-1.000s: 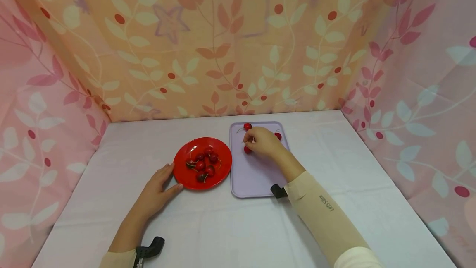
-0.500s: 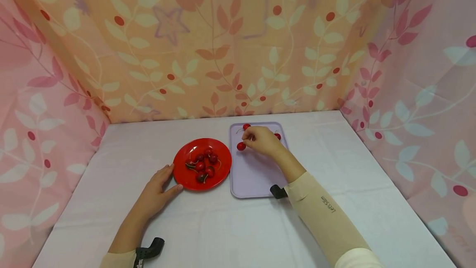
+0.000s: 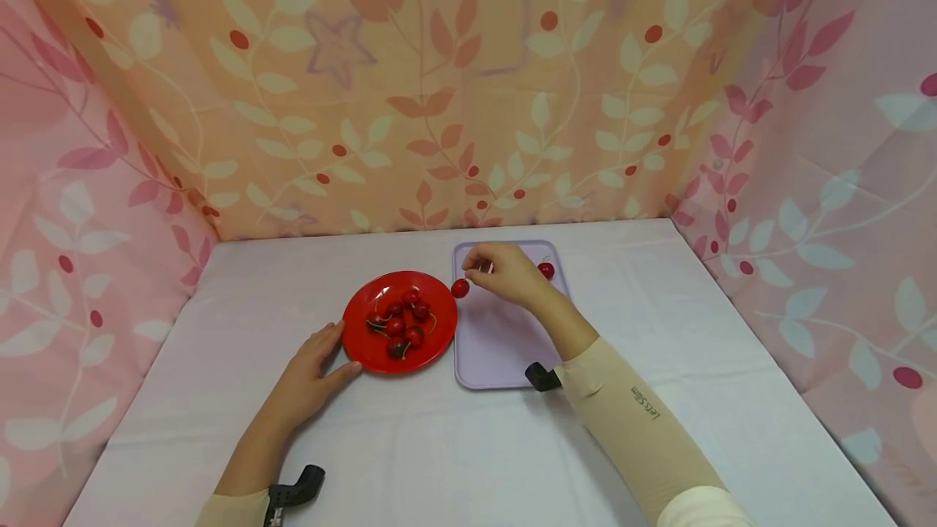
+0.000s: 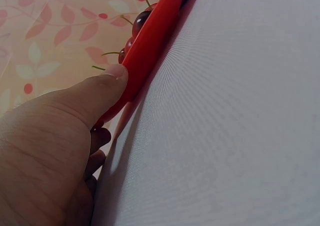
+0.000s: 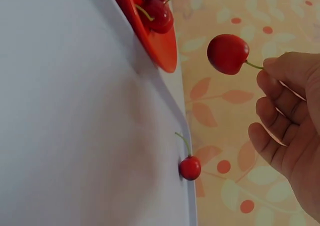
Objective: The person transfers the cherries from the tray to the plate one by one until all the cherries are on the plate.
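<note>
In the head view my right hand pinches a red cherry by its green stem. The right wrist view has this cherry hanging in the air, thumb and forefinger on its stem. In the head view it overlaps the gap between the lilac tray and the red plate. Several cherries with stems lie on the plate. My left hand rests at the plate's left rim, fingers extended and thumb touching the near edge. The thumb lies against the rim in the left wrist view.
One cherry lies at the tray's far right. Another cherry sits by the tray's edge in the right wrist view; my hand hides it in the head view. A white cloth covers the table, and patterned curtains surround it.
My right hand has lifted the cherry by its stem from the tray and moved it left toward the plate. My left hand has stayed at the plate's rim.
</note>
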`<state>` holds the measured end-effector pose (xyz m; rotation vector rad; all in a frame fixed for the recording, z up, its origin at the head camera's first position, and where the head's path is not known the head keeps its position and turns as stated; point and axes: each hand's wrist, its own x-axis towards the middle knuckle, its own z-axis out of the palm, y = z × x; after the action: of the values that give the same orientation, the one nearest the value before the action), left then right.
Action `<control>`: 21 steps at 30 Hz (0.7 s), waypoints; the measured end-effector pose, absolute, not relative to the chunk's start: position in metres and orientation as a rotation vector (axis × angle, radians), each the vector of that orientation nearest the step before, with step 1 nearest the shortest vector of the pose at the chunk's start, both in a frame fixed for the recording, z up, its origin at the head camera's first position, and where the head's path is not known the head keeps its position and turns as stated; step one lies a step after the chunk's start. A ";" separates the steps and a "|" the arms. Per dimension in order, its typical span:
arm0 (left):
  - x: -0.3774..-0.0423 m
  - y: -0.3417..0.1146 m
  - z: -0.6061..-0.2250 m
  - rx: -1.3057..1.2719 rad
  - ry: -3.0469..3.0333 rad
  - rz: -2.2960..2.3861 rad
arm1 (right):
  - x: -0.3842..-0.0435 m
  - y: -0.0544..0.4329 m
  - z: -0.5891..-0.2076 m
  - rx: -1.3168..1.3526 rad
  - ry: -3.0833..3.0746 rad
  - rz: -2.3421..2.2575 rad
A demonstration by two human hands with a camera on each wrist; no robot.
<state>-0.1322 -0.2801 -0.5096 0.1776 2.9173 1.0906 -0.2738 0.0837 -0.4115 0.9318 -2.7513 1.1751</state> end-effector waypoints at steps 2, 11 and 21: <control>-0.132 -0.280 -0.510 0.175 2.920 1.086 | -0.272 0.081 -0.409 0.962 -2.724 1.197; -0.131 -0.278 -0.507 0.165 2.919 1.077 | -0.264 0.063 -0.403 1.075 -2.623 1.238; -0.130 -0.277 -0.506 0.154 2.923 1.073 | -0.254 0.046 -0.408 1.102 -2.636 1.252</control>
<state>-0.1297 -0.2768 -0.5063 0.1539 2.9227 1.0727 -0.2544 0.0458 -0.4084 1.1021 -2.6361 1.2518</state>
